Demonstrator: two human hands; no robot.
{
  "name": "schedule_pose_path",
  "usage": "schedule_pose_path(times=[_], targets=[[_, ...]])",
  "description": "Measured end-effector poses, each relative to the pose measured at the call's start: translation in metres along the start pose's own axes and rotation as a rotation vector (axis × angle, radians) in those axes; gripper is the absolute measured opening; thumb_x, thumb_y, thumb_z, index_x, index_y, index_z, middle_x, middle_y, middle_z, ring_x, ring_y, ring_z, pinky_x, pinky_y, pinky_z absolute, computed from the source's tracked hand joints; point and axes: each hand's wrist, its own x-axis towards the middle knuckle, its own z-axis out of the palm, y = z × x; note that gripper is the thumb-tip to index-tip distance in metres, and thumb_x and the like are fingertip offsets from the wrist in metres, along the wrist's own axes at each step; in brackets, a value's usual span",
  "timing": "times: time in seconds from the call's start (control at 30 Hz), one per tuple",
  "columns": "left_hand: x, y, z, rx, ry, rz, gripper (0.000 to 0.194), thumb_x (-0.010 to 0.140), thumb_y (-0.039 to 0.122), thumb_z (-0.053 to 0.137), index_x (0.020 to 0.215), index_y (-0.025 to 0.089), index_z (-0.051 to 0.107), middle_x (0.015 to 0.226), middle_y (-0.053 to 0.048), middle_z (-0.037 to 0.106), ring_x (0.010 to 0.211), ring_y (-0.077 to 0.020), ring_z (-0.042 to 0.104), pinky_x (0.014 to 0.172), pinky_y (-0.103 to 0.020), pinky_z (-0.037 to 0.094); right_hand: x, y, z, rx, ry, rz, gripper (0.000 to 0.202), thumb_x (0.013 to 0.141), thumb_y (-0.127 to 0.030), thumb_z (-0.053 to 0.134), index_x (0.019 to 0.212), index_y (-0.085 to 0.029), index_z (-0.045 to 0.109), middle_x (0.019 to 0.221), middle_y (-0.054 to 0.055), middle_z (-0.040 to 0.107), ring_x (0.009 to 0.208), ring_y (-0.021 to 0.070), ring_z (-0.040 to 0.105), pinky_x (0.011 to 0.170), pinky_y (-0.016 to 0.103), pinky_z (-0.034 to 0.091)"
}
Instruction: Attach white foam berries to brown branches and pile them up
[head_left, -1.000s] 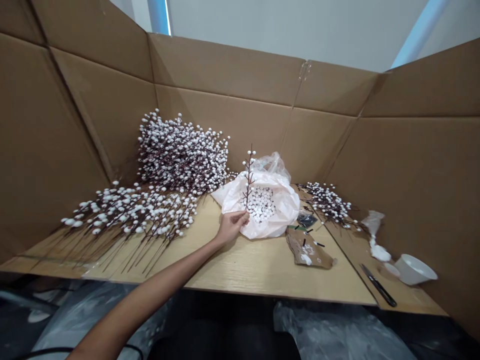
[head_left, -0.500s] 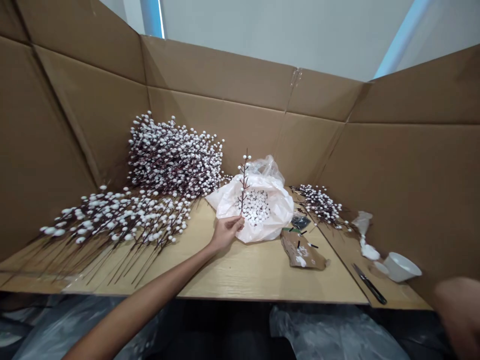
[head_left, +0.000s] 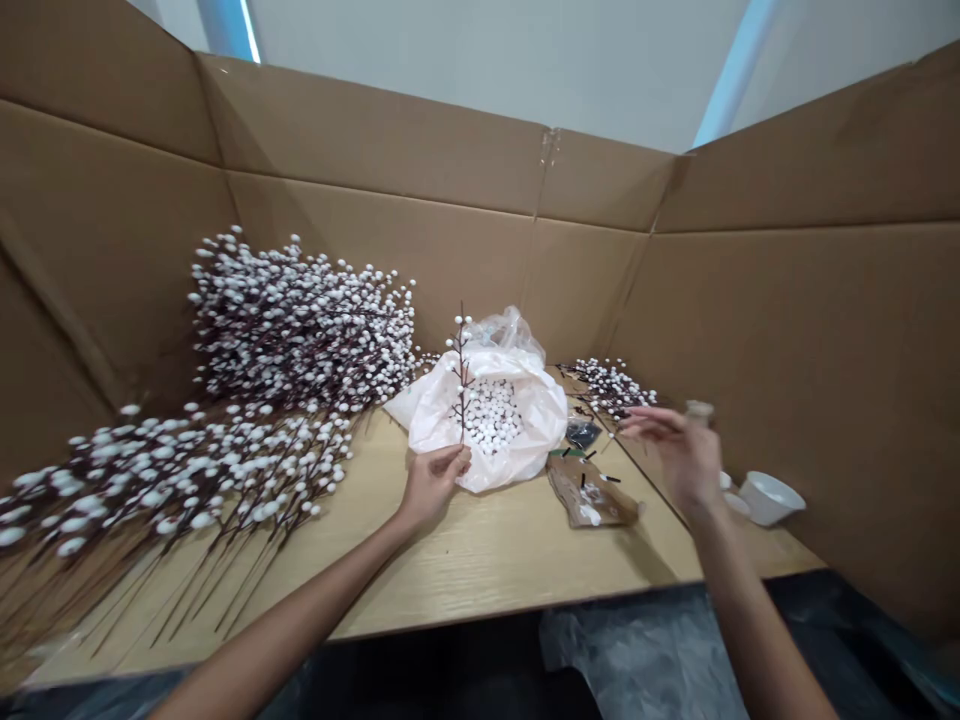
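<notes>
My left hand (head_left: pixel 436 482) is closed in a pinch around the lower end of a thin brown berry stem (head_left: pixel 462 385). The stem stands upright and carries a few white berries near its top. Behind it lies an opened white plastic bag (head_left: pixel 545 410) filled with loose white berries (head_left: pixel 496 418). My right hand (head_left: pixel 684 460) is raised over the right side of the table, slightly blurred. Its fingers stretch out to the left, and I see nothing held in them. Below and left of it rests a piece of cardboard (head_left: pixel 615 508) with white smears and several small black pieces.
Finished-looking berry sprays form a big pile (head_left: pixel 300 330) at the back left, with more sprays (head_left: pixel 225 470) in front. A smaller berry bunch (head_left: pixel 611 385) lies back right. A white cup (head_left: pixel 772 498) lies tipped on the right. Cardboard walls (head_left: pixel 420 200) enclose the table.
My right hand has come from the lower right edge up over the table's right side. My left hand still holds the stem upright. The view has turned slightly right.
</notes>
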Motion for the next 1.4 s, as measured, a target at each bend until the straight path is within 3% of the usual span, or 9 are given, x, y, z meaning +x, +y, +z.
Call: schedule_pose_path(times=[0.07, 0.17, 0.4, 0.53, 0.8, 1.0, 1.13, 1.4], targets=[[0.001, -0.002, 0.001, -0.009, 0.003, -0.016, 0.038, 0.053, 0.048, 0.077, 0.066, 0.012, 0.073, 0.067, -0.008, 0.074, 0.058, -0.0189, 0.066, 0.062, -0.030, 0.055, -0.007, 0.015, -0.002, 0.007, 0.099, 0.094, 0.049, 0.088, -0.056, 0.038, 0.087, -0.015, 0.064, 0.081, 0.008, 0.066, 0.071, 0.0184, 0.063, 0.068, 0.034, 0.052], [0.002, -0.004, 0.002, -0.011, 0.013, -0.029, 0.040, 0.052, 0.048, 0.077, 0.068, 0.012, 0.074, 0.068, -0.008, 0.074, 0.059, -0.0186, 0.066, 0.063, -0.031, 0.056, -0.016, 0.038, -0.005, -0.049, 0.183, 0.168, 0.051, 0.075, -0.065, 0.049, 0.075, -0.016, 0.064, 0.067, 0.007, 0.064, 0.061, 0.0202, 0.059, 0.059, 0.034, 0.049], [0.003, -0.006, 0.001, 0.019, 0.031, -0.043, 0.041, 0.051, 0.046, 0.078, 0.071, 0.011, 0.075, 0.071, -0.010, 0.075, 0.059, -0.0194, 0.067, 0.064, -0.032, 0.057, -0.027, 0.060, -0.015, -0.146, 0.216, 0.195, 0.044, 0.072, -0.058, 0.054, 0.087, -0.017, 0.062, 0.070, 0.007, 0.064, 0.058, 0.0200, 0.058, 0.056, 0.033, 0.048], [0.004, -0.010, -0.001, 0.040, 0.010, -0.052, 0.038, 0.053, 0.043, 0.078, 0.075, 0.012, 0.076, 0.077, -0.010, 0.075, 0.064, -0.0195, 0.068, 0.066, -0.031, 0.056, -0.029, 0.065, -0.015, -0.208, 0.213, 0.200, 0.038, 0.072, -0.054, 0.054, 0.083, -0.018, 0.060, 0.072, 0.007, 0.065, 0.061, 0.0213, 0.058, 0.058, 0.034, 0.047], [0.004, -0.008, 0.000, 0.133, 0.014, -0.060, 0.041, 0.051, 0.047, 0.079, 0.076, 0.014, 0.076, 0.083, -0.010, 0.075, 0.073, -0.0235, 0.070, 0.072, -0.034, 0.057, -0.031, 0.060, -0.014, -0.256, 0.067, 0.217, 0.033, 0.077, -0.050, 0.048, 0.076, -0.019, 0.059, 0.068, 0.006, 0.063, 0.063, 0.0204, 0.057, 0.059, 0.030, 0.044], [0.005, -0.006, -0.001, 0.137, 0.017, -0.076, 0.045, 0.049, 0.049, 0.079, 0.076, 0.013, 0.076, 0.082, -0.010, 0.075, 0.068, -0.0212, 0.069, 0.069, -0.032, 0.057, -0.030, 0.062, -0.016, -0.241, -0.177, 0.258, 0.028, 0.071, -0.044, 0.055, 0.073, -0.018, 0.066, 0.082, 0.009, 0.068, 0.080, 0.0241, 0.061, 0.073, 0.034, 0.047], [0.005, -0.004, 0.000, 0.134, 0.018, -0.084, 0.046, 0.047, 0.050, 0.079, 0.076, 0.014, 0.076, 0.081, -0.009, 0.076, 0.067, -0.0212, 0.069, 0.068, -0.032, 0.057, -0.032, 0.064, -0.019, -0.219, -0.301, 0.295, 0.023, 0.069, -0.038, 0.058, 0.074, -0.017, 0.067, 0.080, 0.007, 0.066, 0.073, 0.0209, 0.060, 0.067, 0.031, 0.048], [0.005, -0.008, 0.000, 0.139, 0.015, -0.078, 0.045, 0.049, 0.050, 0.079, 0.076, 0.014, 0.076, 0.084, -0.010, 0.075, 0.070, -0.0228, 0.069, 0.070, -0.034, 0.058, -0.032, 0.061, -0.019, -0.163, -0.377, 0.337, 0.030, 0.067, -0.047, 0.060, 0.065, -0.017, 0.060, 0.064, 0.002, 0.056, 0.057, 0.0153, 0.050, 0.050, 0.026, 0.042]])
